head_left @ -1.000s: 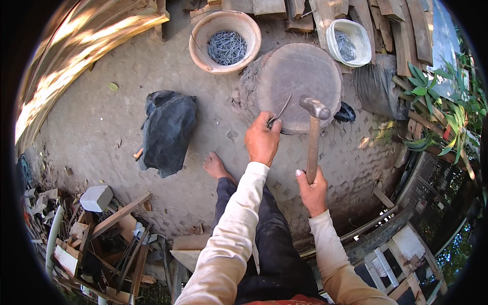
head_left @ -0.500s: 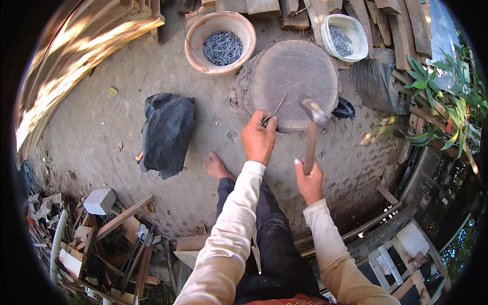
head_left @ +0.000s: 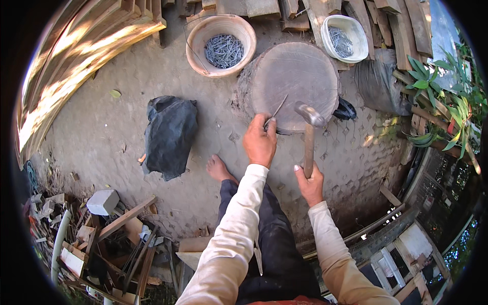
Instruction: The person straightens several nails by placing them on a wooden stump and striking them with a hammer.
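Observation:
My left hand (head_left: 260, 141) is closed at the near edge of a round wooden stump (head_left: 297, 76). Pinched between its thumb and fingers is a long thin nail (head_left: 279, 105), whose far end slants over the stump's top. To the right, my right hand (head_left: 310, 185) grips a hammer (head_left: 309, 147) by its wooden handle. The hammer's metal head is over the near right part of the stump, right of the nail; whether it touches the wood I cannot tell. The fingers hide the nail's near end.
Beyond the stump stand a clay-coloured pot (head_left: 193, 48) and a white tub (head_left: 362, 38), both holding many nails. Dark plastic sheeting (head_left: 170, 137) lies left on the ground. Stacked planks (head_left: 409, 30) line the back; scrap wood (head_left: 122, 229) is heaped at lower left.
The hammer head has shifted slightly left, closer to the nail. My left hand keeps its pinch on the nail at nearly the same spot; the whole view has moved a little.

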